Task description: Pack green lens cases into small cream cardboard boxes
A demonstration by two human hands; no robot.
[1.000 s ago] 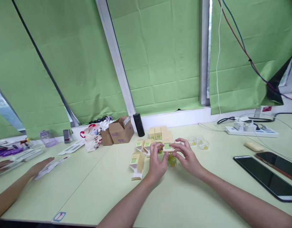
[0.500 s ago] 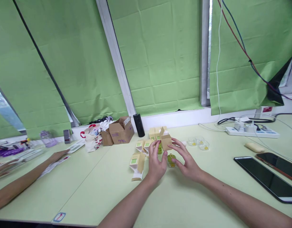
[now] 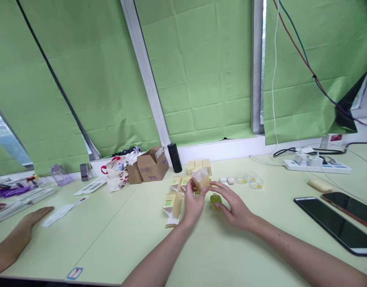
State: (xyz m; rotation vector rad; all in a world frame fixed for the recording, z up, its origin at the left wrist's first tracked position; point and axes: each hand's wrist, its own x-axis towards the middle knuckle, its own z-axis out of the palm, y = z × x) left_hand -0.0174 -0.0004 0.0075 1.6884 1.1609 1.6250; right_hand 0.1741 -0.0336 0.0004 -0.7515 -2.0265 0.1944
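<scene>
My left hand (image 3: 194,205) is closed on a small cardboard box (image 3: 203,183), its open, pale-lined top facing up. My right hand (image 3: 236,207) has its fingers apart, the fingertips by the box's right edge; whether they touch it I cannot tell. Under that hand's thumb and fingers stands a small green, pepper-shaped thing (image 3: 215,199) on a clear base. More green shows partly hidden behind my left hand. Left of it stand open small boxes with green labels (image 3: 172,204), and closed boxes (image 3: 198,164) sit behind.
Small white rolls (image 3: 226,180) and clear cups with yellow centres (image 3: 256,183) lie to the right. Beyond are phones (image 3: 335,223) and a power strip (image 3: 317,165). Cardboard cartons (image 3: 153,164) and a black cylinder (image 3: 174,158) stand behind. Another person's hand (image 3: 36,217) rests on the left.
The small box has tipped so its opening faces up, and it has shifted slightly left in my left hand. The other person's hand has drawn back from the white strip.
</scene>
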